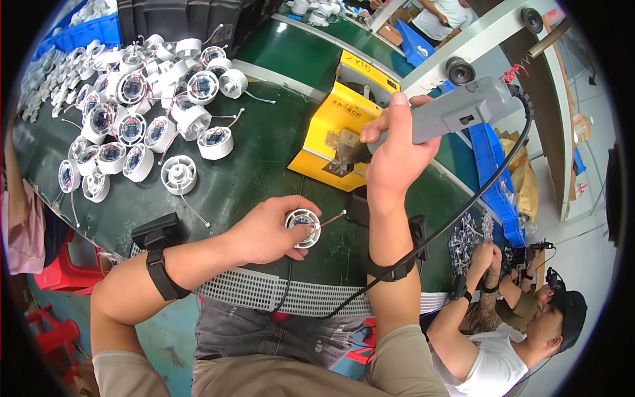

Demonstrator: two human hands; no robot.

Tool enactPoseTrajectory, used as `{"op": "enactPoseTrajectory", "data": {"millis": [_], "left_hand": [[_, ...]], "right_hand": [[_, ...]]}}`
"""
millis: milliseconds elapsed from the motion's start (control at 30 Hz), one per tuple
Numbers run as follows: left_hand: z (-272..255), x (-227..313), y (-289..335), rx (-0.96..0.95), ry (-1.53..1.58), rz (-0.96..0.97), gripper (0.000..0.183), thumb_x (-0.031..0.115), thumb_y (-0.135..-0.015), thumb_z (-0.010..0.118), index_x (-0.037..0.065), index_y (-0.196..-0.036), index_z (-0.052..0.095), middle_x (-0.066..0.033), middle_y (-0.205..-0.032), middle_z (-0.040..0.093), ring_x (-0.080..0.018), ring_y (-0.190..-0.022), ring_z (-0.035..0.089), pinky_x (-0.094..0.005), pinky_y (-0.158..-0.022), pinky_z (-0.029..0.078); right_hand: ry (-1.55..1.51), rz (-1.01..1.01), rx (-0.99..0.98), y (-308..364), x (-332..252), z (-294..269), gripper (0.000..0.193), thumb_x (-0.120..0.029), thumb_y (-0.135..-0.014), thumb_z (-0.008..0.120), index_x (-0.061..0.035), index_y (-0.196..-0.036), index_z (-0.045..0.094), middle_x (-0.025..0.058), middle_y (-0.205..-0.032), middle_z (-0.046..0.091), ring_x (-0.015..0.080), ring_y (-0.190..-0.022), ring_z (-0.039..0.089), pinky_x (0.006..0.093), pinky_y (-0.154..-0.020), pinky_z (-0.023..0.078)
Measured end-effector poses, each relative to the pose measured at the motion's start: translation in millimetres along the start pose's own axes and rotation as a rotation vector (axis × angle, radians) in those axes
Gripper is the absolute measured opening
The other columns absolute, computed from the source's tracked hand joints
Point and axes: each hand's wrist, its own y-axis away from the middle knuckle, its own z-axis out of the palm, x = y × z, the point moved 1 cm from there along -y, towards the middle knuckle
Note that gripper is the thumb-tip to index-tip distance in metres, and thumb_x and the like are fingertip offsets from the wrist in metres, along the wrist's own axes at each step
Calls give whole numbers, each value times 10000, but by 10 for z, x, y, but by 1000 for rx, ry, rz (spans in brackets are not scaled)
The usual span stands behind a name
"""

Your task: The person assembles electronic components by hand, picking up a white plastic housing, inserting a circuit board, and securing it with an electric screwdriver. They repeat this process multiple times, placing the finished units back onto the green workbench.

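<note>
My left hand is closed around a round white plastic housing with a blue circuit board inside. Its thumb rests over the board, and a thin wire with a small white plug sticks out to the right. In my right hand is a grey electric screwdriver, tilted, its body reaching up to the right. The screwdriver's front end is at the metal block of a yellow screw feeder; its tip is too hard to make out.
A heap of similar white housings with wires covers the table's left side. A black cable runs from the screwdriver across my right forearm. Blue bins stand on the right, near a co-worker in a white shirt. A red stool stands lower left.
</note>
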Motion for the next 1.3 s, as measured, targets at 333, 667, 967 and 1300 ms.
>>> {"op": "enactPoseTrajectory", "data": {"millis": [333,667,967,1300], "left_hand": [[-5,-51,-26,-19,7,54,321,21,-925,591,-26,-1236,526,-111,-1032,633,-187,-864,678,-293,-736,620],[-1,-95,-21,4,36,72,347,55,-918,612,-34,-1244,535,-135,-1063,636,-188,-858,687,-284,-719,619],[-2,-65,-19,4,30,73,352,39,-913,605,-37,-1249,533,-134,-1052,635,-192,-863,684,-293,-722,622],[-19,-95,-42,-19,44,72,351,45,-919,595,-46,-1252,529,-141,-1051,635,-209,-854,691,-304,-722,622]], "right_hand": [[-264,161,-128,575,-365,-89,322,-117,-941,542,-56,-1213,381,43,-654,464,132,-464,449,310,-444,414],[-260,221,-166,750,-312,-61,312,-113,-941,546,-56,-1206,392,47,-638,463,131,-466,454,309,-458,435],[-271,209,-205,763,-251,-66,297,-101,-940,545,-58,-1195,400,49,-654,477,125,-473,456,306,-464,440],[-307,224,-313,786,-178,-77,315,-71,-905,566,-64,-1172,397,51,-687,495,125,-494,470,311,-488,451]]}}
